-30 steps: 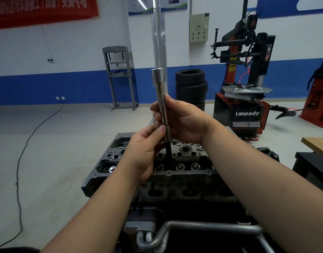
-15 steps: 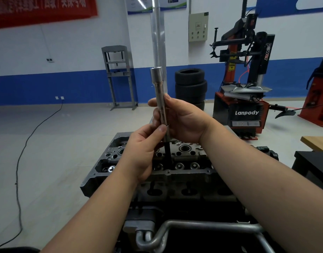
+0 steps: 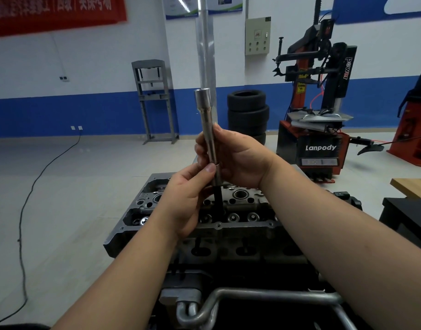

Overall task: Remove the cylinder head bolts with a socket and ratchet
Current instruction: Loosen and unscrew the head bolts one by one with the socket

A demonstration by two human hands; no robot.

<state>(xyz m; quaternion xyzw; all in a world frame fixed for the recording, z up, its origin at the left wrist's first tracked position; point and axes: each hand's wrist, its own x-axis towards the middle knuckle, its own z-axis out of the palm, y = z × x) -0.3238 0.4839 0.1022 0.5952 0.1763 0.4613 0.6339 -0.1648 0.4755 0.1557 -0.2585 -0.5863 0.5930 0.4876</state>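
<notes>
Long silver socket extension (image 3: pixel 208 129) held upright over cylinder head (image 3: pixel 240 208), tilted slightly, wide socket end uppermost. Dark bolt shank (image 3: pixel 219 198) protruding from lower end of tool, reaching down to the head's top face near its middle; whether tip sits in a hole cannot be told. Right hand (image 3: pixel 238 160) gripping tool at mid-length, fingers curled round it from behind. Left hand (image 3: pixel 188 194) pinching lower end of tool, thumb tip pressed against the shaft just below the right hand's fingers (image 3: pixel 201 148). Both hands touching the tool, close together. Ratchet handle not identified. Cylinder head lying on engine block, row of round ports along near edge, metal pipe (image 3: pixel 264 296) crossing in front. Behind: stacked tyres (image 3: pixel 248 115), tyre changer (image 3: pixel 316 129) at right, grey press frame (image 3: pixel 154 101) against blue-banded wall, black cable (image 3: pixel 30 194) on floor at left.
</notes>
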